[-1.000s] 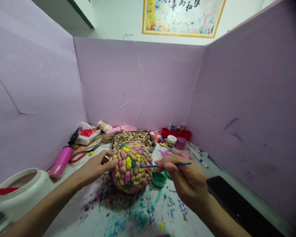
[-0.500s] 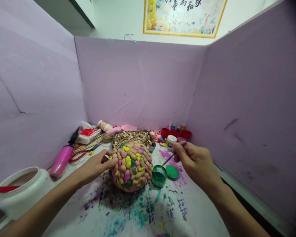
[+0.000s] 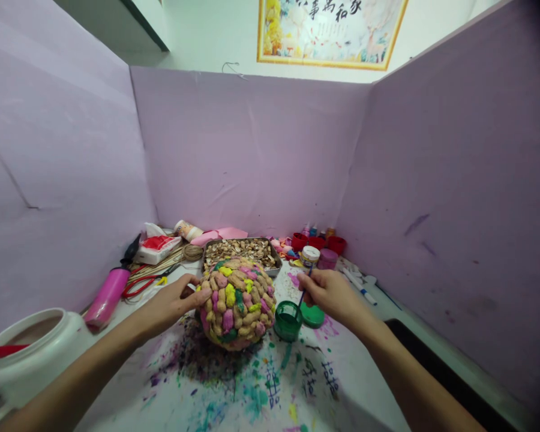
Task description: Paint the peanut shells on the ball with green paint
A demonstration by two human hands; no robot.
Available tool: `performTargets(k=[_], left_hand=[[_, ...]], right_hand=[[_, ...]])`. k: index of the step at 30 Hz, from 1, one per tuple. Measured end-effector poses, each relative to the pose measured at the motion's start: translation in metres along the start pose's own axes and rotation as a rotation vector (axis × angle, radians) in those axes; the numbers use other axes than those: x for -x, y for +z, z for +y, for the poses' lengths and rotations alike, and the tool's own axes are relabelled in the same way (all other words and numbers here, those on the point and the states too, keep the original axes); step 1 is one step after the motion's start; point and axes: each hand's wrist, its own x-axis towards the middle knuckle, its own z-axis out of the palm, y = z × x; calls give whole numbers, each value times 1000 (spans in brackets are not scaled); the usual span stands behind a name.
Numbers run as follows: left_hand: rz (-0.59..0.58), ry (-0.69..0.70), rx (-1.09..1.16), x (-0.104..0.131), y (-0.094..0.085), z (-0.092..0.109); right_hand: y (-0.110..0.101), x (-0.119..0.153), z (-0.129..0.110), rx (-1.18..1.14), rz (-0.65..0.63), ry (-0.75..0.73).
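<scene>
- The white table (image 3: 351, 402) fills the bottom of the frame, with splashes of paint on it.
- The ball of peanut shells (image 3: 236, 306) sits on the table, just below the middle of the frame. Some shells are pink, yellow or green, and lots are plain tan.
- The left hand (image 3: 180, 302) is by the ball's left side. Its thumb and a finger are spread apart and rest on the shells. The other fingers are hidden.
- The right hand (image 3: 330, 294) is right of the middle, with its fingers pinched around the brush. It is the nearer hand to the green jar.
- The green jar (image 3: 288, 324) has no lid on. It is down and left of the right fingers, just beside the ball's right side.
- The green lid (image 3: 314, 317) lies flat, right of the jar.
- The thin blue brush (image 3: 302, 297) stands steep, its low end leaning left into the jar's mouth. I cannot tell if its tip touches paint.
</scene>
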Motion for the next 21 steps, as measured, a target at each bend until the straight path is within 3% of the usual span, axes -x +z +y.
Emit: performTargets(k=[3, 5, 10, 16, 21], left_hand=[[-7, 5, -8, 1, -1, 1], [-21, 6, 7, 1, -1, 1], [-20, -1, 26, 0, -1, -1], [-22, -19, 7, 0, 0, -1], [-27, -31, 35, 1, 1, -1]], right_hand=[[-19, 6, -10, -117, 114, -21], [-27, 12, -19, -313, 196, -78], [-22, 26, -38, -647, 275, -201], [-1, 34, -45, -675, 251, -301], [4, 35, -44, -592, 278, -378]])
